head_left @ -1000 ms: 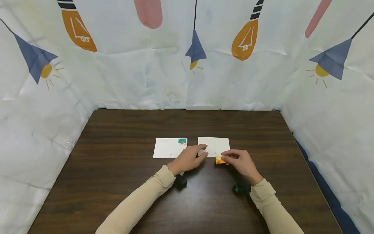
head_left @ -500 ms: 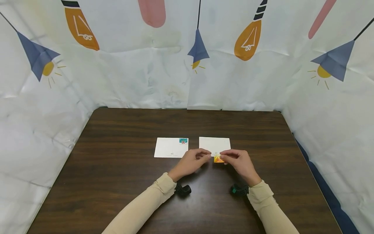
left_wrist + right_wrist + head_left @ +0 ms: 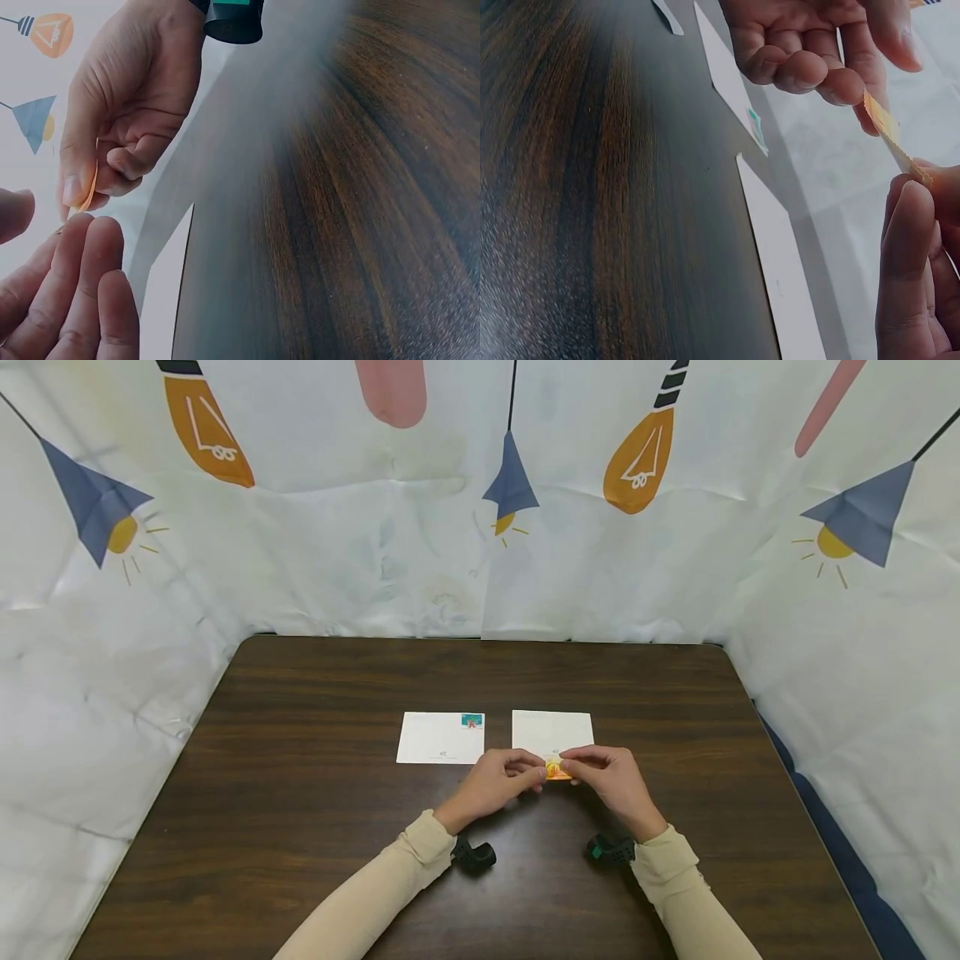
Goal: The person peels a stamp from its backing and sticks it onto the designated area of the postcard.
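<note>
My right hand (image 3: 613, 783) pinches a small orange-yellow postage stamp (image 3: 556, 771) by its right side. In the right wrist view the stamp (image 3: 887, 129) has toothed edges and stands off the table, slightly bent. My left hand (image 3: 497, 783) is at the stamp's left edge; its fingertips touch or nearly touch it, with the thumb apart from the fingers. Just behind both hands lies a white card or envelope (image 3: 551, 725), its near edge partly covered. To its left is a second white card or envelope (image 3: 435, 740) with a teal stamp (image 3: 472, 720) at its upper right corner.
Everything lies on a dark wood-grain table (image 3: 360, 681). A white slip (image 3: 669, 16) shows at the top of the right wrist view. A white curtain (image 3: 322, 560) printed with lamps and bulbs surrounds the far side and both flanks.
My left hand has moved off the white cards and come down to the stamp's left edge. My right hand has shifted slightly left, still pinching the stamp.
</note>
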A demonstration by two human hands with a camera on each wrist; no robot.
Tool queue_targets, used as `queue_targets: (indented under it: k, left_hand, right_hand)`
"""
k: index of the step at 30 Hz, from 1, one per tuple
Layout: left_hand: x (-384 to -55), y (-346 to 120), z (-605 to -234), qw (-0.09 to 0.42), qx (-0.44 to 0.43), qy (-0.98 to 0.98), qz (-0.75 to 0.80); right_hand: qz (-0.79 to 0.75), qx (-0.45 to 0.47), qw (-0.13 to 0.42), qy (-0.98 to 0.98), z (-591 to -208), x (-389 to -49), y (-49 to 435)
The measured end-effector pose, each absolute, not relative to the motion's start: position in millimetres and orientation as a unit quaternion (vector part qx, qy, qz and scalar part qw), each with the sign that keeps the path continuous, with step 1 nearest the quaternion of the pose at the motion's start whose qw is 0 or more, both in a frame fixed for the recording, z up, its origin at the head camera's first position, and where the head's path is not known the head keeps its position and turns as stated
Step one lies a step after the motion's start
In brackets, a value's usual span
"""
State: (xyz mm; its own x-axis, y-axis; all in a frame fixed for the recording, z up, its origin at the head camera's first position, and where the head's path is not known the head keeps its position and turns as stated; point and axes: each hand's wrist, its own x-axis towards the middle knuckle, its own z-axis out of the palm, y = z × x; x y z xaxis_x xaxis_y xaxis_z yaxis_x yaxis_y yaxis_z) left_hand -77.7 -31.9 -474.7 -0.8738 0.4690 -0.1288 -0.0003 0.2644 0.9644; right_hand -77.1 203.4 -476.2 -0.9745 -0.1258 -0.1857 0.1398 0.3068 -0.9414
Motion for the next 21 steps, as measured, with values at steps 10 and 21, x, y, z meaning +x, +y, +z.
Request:
queue_targets:
  k: [10, 21]
  left_hand:
    - [-78.8, -28.0, -476.0, 0.198, 0.133, 0.759, 0.605]
    - [-80.3, -25.5, -478.3, 0.209, 0.124, 0.742, 0.625]
  right_hand:
    - [-0.601, -0.014, 0.118, 0.79, -475.1, -74.6, 201.7]
    - [-0.603, -0.02, 0.118, 0.789, -477.0, -72.9, 202.8]
